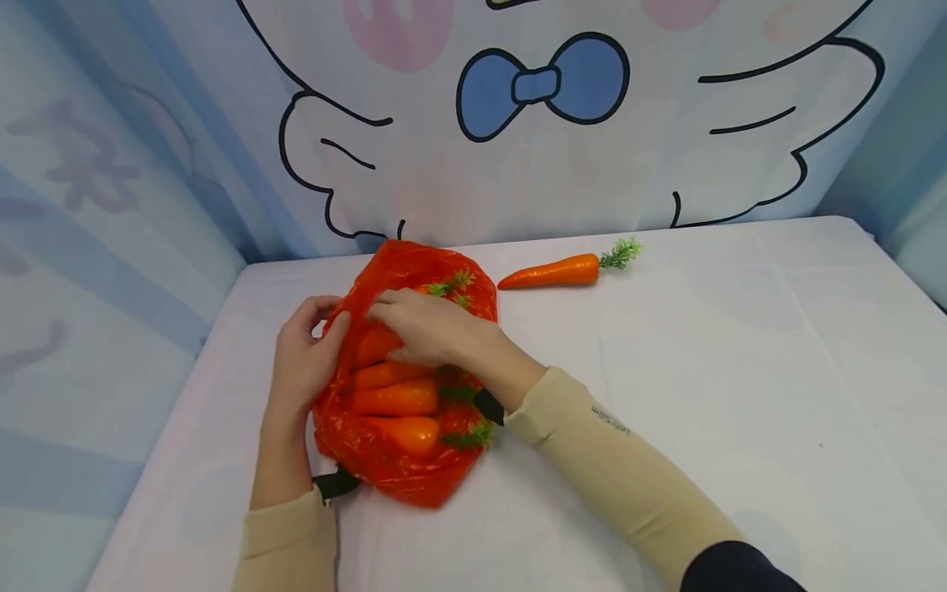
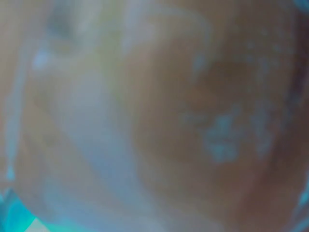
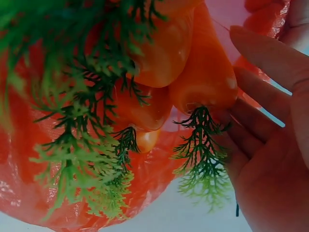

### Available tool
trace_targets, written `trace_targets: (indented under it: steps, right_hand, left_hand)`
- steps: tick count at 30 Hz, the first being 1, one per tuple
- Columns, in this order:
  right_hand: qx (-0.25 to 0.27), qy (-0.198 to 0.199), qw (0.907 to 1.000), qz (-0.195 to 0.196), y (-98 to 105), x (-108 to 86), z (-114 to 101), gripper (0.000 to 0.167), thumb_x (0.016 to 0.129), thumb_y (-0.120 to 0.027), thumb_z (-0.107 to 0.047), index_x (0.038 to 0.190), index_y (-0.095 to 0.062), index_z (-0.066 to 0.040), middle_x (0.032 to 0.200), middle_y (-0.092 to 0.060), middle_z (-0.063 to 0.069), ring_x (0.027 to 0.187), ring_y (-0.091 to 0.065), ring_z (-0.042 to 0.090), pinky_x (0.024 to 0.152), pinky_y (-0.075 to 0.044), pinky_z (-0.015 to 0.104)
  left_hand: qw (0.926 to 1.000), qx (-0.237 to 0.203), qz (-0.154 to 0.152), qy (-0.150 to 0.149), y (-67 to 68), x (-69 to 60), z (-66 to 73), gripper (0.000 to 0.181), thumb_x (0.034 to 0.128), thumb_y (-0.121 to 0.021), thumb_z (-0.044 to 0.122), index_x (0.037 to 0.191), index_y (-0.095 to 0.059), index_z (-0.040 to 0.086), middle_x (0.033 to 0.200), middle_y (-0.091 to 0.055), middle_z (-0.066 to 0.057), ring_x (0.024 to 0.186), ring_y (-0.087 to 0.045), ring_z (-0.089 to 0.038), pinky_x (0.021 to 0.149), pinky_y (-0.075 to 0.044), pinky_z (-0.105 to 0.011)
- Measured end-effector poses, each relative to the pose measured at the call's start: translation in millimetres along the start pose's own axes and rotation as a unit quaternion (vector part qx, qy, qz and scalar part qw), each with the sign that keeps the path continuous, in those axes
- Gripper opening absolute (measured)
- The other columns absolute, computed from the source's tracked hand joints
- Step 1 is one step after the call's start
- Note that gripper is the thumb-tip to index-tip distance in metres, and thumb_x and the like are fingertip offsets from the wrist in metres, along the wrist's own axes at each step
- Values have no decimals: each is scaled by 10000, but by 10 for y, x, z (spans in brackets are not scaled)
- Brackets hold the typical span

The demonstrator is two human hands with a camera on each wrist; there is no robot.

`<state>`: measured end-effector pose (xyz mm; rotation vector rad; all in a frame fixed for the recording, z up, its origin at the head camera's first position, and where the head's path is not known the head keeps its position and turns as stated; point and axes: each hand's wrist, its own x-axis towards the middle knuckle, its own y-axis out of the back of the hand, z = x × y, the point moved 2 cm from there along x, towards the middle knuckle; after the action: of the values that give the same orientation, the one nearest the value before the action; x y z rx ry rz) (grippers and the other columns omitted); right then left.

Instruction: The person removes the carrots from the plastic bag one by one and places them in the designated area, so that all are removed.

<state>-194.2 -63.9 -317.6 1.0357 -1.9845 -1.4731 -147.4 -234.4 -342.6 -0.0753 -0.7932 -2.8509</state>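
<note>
A red plastic bag (image 1: pixel 444 485) lies on the table with several orange carrots (image 1: pixel 399 399) in it, their green tops pointing right. My left hand (image 1: pixel 307 353) holds the bag's left edge between thumb and fingers. Over the carrots in the upper part of the bag is my right hand (image 1: pixel 429 329). In the right wrist view, the fairly straight fingers of this hand (image 3: pixel 275 164) lie beside a carrot (image 3: pixel 203 87) and touch its side. The left wrist view is covered by blurred plastic, so the left fingertips cannot be made out there.
One single carrot (image 1: pixel 555 271) lies outside the bag, right of its upper end, near the table's back edge. The white-covered table (image 1: pixel 703 370) extends to the right. A printed cloth (image 1: pixel 518 181) hangs behind it, and another cloth (image 1: pixel 96 288) hangs at the left.
</note>
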Motion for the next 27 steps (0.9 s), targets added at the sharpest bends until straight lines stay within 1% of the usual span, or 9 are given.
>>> trace_targets:
  steps: [4, 10, 13, 17, 19, 22, 27]
  right_hand:
    - [-5, -130, 9998, -151, -19, 30, 27, 530, 942, -730, -258, 1427, -564, -125, 1422, -539, 50, 1297, -484, 198, 1080, -410, 342]
    - [-28, -213, 9996, -190, -45, 49, 51, 478, 934, -740, -226, 1385, -600, -152, 1323, -598, 23, 1204, -543, 179, 1023, -460, 342]
    - [-57, -177, 9997, -174, -58, 59, 52, 473, 935, -737, -211, 1383, -601, -144, 1327, -599, 29, 1211, -545, 185, 1026, -459, 341]
    - [-43, -122, 9998, -152, -74, 49, 54, 479, 941, -729, -209, 1395, -592, -136, 1367, -580, 43, 1259, -520, 199, 1047, -445, 352]
    - [-17, -87, 9999, -111, -66, 29, 65, 478, 943, -725, -209, 1396, -591, -141, 1373, -575, 40, 1271, -509, 198, 1052, -439, 349]
    - [0, -15, 10000, -3, -22, -26, 95, 471, 944, -718, -198, 1394, -590, -144, 1370, -572, 30, 1278, -498, 197, 1067, -421, 340]
    - [252, 65, 9994, 236, 83, -190, 171, 466, 938, -711, -156, 1388, -595, -128, 1360, -572, 31, 1277, -490, 208, 1089, -393, 349]
  left_hand:
    - [10000, -37, -16, 79, -6, 0, -13, 350, 1046, -531, 256, 1313, -574, 33, 1239, -596, -139, 1202, -524, -274, 980, -503, -476]
    - [9999, -46, -16, 108, 5, -2, -10, 352, 1044, -534, 266, 1310, -577, 39, 1242, -598, -137, 1203, -524, -276, 980, -504, -473]
    - [9999, -51, -27, 129, 7, -5, -10, 354, 1044, -536, 266, 1312, -576, 39, 1241, -595, -134, 1175, -528, -272, 955, -518, -436]
    - [9999, -31, -6, 144, 19, -15, -13, 355, 1045, -532, 265, 1314, -577, 39, 1239, -594, -128, 1148, -531, -262, 924, -523, -373]
    - [9999, -28, 23, 130, 24, -16, -11, 352, 1044, -529, 265, 1311, -580, 41, 1235, -596, -125, 1146, -530, -256, 926, -519, -367]
    - [9999, -52, 62, 94, 25, -7, -9, 342, 1043, -530, 259, 1300, -586, 40, 1226, -599, -127, 1160, -521, -249, 955, -506, -399]
    - [9997, -114, 83, 203, 31, -7, -12, 334, 1042, -529, 255, 1298, -582, 47, 1242, -589, -121, 1217, -487, -246, 1016, -476, -446]
